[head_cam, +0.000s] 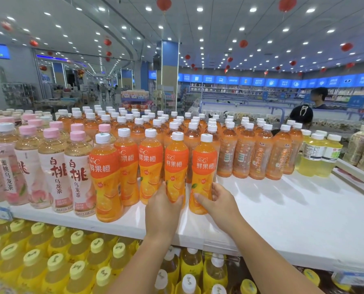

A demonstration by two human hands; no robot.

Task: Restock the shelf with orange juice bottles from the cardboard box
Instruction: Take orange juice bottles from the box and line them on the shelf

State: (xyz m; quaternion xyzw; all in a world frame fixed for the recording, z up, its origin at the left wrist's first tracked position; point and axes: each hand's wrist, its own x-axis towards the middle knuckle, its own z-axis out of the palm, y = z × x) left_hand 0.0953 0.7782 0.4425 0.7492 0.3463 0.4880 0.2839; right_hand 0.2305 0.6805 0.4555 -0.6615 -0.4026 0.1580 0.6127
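Several orange juice bottles with white caps and orange labels stand upright on the white top shelf [282, 213]. My left hand [163, 209] grips the lower part of one orange juice bottle [176, 164]. Around the base of the neighbouring orange juice bottle [204, 166], just to the right, my right hand [218, 201] is closed. Both bottles rest on the shelf surface. Three more orange juice bottles [107, 177] line up to the left. The cardboard box is out of view.
Pink-capped peach tea bottles [79, 177] stand at the left, rows of amber drink bottles [259, 151] behind, yellow-green bottles [316, 153] at right. Yellow-capped bottles [56, 266] fill the lower shelf. A person [318, 98] stands beyond the display.
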